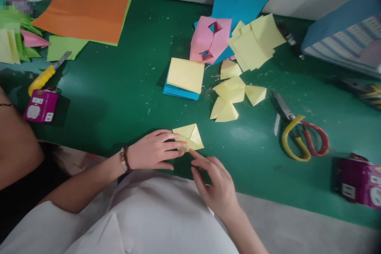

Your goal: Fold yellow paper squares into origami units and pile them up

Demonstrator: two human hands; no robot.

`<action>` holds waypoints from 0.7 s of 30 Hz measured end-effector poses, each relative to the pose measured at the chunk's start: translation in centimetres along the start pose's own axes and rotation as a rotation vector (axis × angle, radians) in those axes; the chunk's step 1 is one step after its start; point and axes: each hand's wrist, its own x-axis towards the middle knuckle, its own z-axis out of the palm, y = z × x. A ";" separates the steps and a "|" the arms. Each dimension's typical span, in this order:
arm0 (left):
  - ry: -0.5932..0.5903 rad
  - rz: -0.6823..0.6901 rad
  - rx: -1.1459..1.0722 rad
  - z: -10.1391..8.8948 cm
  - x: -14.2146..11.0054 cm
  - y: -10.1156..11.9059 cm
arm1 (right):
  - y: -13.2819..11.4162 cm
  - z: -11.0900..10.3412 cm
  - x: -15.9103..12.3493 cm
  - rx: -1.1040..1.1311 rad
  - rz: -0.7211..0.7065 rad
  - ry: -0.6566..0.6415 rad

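Observation:
A small folded piece of yellow paper (193, 137) lies on the green table near its front edge, creases showing on its upper side. My left hand (157, 149), with beaded bracelets at the wrist, rests flat with spread fingers over the paper's left part. The index fingertip of my right hand (216, 178) touches the lower edge of the paper; its other fingers are loosely bent and hold nothing. Beyond the paper sits a stack of yellow and blue squares (186, 75). Several folded yellow paper pieces (230, 89) lie to its right.
A pink folded paper shape (210, 39), blue sheets (242, 2) and yellow squares (256, 41) lie behind. Scissors (297, 131) and a purple box (361, 182) are at right. Orange paper (86, 14), a yellow-handled knife (47, 73) and another purple box (41, 105) are left, by another person's limb (18, 143).

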 end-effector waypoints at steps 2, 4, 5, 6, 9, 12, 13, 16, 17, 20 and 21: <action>-0.002 -0.003 -0.002 0.0 0.0 0.0 | -0.5 0.4 -0.1 0.024 0.028 -0.048; -0.001 -0.004 -0.002 0.0 -0.1 0.0 | -0.7 0.7 -0.3 0.040 0.071 -0.077; 0.000 -0.005 -0.002 0.1 -0.1 0.0 | -0.7 0.8 -0.4 0.048 0.096 -0.089; 0.002 -0.006 -0.002 0.1 -0.1 0.0 | -0.7 0.9 -0.6 0.052 0.124 -0.095; 0.013 -0.013 -0.005 0.1 -0.1 0.1 | -0.5 0.8 -1.0 0.048 0.220 -0.097; 0.022 -0.015 -0.010 0.2 -0.1 0.0 | -0.5 0.4 -1.3 0.020 0.307 -0.058; 0.023 -0.014 -0.012 0.2 -0.1 0.0 | -0.5 0.2 -1.3 0.013 0.329 -0.041; 0.029 -0.012 -0.016 0.2 -0.1 0.0 | -0.8 -0.4 -1.3 0.014 0.391 -0.007; 0.032 -0.013 -0.018 0.2 -0.1 0.0 | -0.9 -0.6 -1.3 0.015 0.412 -0.001; 0.034 -0.010 -0.024 0.1 -0.1 0.0 | -1.3 -1.3 -1.2 0.004 0.465 0.044; 0.033 -0.009 -0.025 0.1 -0.1 0.0 | -1.4 -1.5 -1.1 0.001 0.476 0.073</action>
